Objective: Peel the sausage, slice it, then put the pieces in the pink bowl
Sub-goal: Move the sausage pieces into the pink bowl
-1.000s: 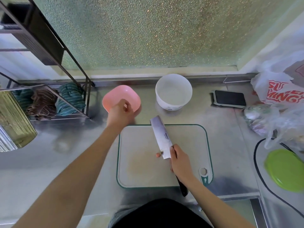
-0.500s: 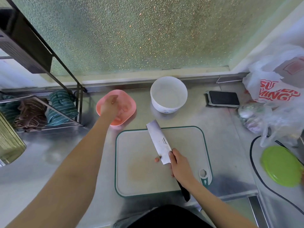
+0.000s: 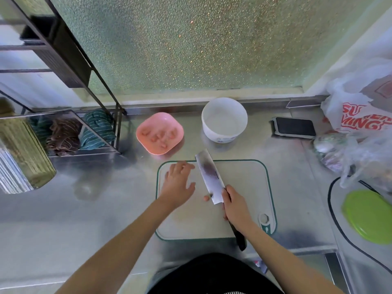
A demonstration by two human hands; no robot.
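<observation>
The pink bowl (image 3: 158, 122) sits on the steel counter beyond the cutting board and holds several sausage pieces (image 3: 161, 136). My left hand (image 3: 179, 183) hovers flat over the left part of the white, green-rimmed cutting board (image 3: 250, 187), fingers spread and holding nothing. My right hand (image 3: 235, 206) grips the black handle of a broad knife (image 3: 209, 176), whose blade lies across the board pointing away from me. A small pinkish tip (image 3: 206, 198) shows at the blade's near left corner; I cannot tell if it is a finger or sausage.
A white bowl (image 3: 224, 120) stands right of the pink one. A phone (image 3: 294, 127) lies further right, with plastic bags (image 3: 360, 124) and a green lid (image 3: 369, 215) along the right side. A black wire rack with folded cloths (image 3: 89, 130) stands at the left.
My left hand has come back from the pink bowl to above the board's left side, leaving sausage pieces in the bowl. The knife has stayed in my right hand.
</observation>
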